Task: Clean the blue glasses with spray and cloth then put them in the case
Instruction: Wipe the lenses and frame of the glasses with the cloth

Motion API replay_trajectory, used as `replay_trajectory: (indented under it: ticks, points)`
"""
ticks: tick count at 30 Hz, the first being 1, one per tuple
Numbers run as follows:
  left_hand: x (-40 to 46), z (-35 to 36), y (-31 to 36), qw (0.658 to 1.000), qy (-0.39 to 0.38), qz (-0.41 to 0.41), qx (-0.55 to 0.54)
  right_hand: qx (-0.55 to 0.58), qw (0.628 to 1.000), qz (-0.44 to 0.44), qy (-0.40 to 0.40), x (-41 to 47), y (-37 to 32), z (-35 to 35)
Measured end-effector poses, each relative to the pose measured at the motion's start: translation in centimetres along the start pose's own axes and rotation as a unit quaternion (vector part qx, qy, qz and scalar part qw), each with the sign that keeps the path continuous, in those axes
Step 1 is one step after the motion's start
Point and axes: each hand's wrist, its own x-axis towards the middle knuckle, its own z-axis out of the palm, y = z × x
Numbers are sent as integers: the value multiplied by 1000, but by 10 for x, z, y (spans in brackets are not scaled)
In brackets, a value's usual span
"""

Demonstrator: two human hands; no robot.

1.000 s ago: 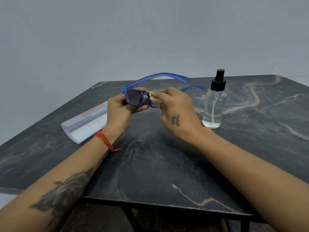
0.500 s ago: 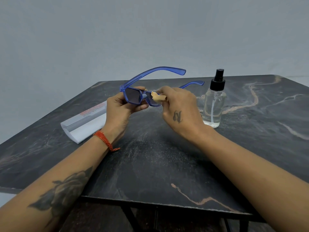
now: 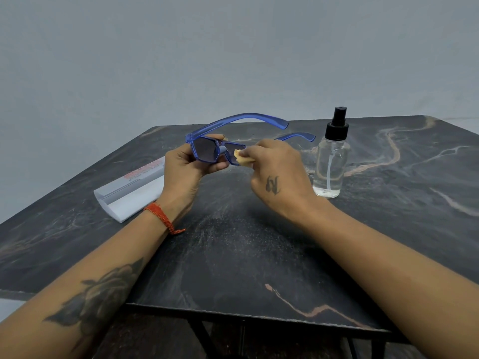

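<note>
The blue glasses (image 3: 207, 149) with dark lenses are held above the table, arms unfolded and pointing away to the right. My left hand (image 3: 185, 169) grips the frame around the left lens. My right hand (image 3: 274, 172) pinches a small tan cloth (image 3: 242, 159) against the right lens, most of the cloth hidden under the fingers. A clear spray bottle (image 3: 330, 161) with a black pump top stands upright just right of my right hand. The white glasses case (image 3: 129, 193) lies on the table left of my left wrist.
The dark marble-patterned table (image 3: 233, 255) has its front edge near the bottom of the view and a black metal frame below. A plain grey wall stands behind it.
The right hand has slid the cloth over the right lens, showing more of the cloth, and the glasses tilted slightly. The left hand kept its grip.
</note>
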Motion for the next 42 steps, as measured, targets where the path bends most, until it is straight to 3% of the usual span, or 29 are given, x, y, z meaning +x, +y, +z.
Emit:
replay_trajectory:
  ticks: [10, 17, 26, 37, 42]
  points:
    - [0, 1, 0, 1000, 0, -13, -17, 107, 993, 17, 52, 3, -8, 0]
    - [0, 0, 0, 999, 5, -28, -26, 70, 996, 31, 34, -1, -8, -8]
    - [-1, 0, -1, 1000, -10, -24, -4, 118, 990, 13, 72, 3, -5, 4]
    - [-2, 1, 3, 1000, -6, -27, -13, 98, 995, -3, 11, 0, -2, -1]
    - [-3, 1, 3, 1000, -14, -22, -7, 93, 994, -19, 52, 1, -3, 5]
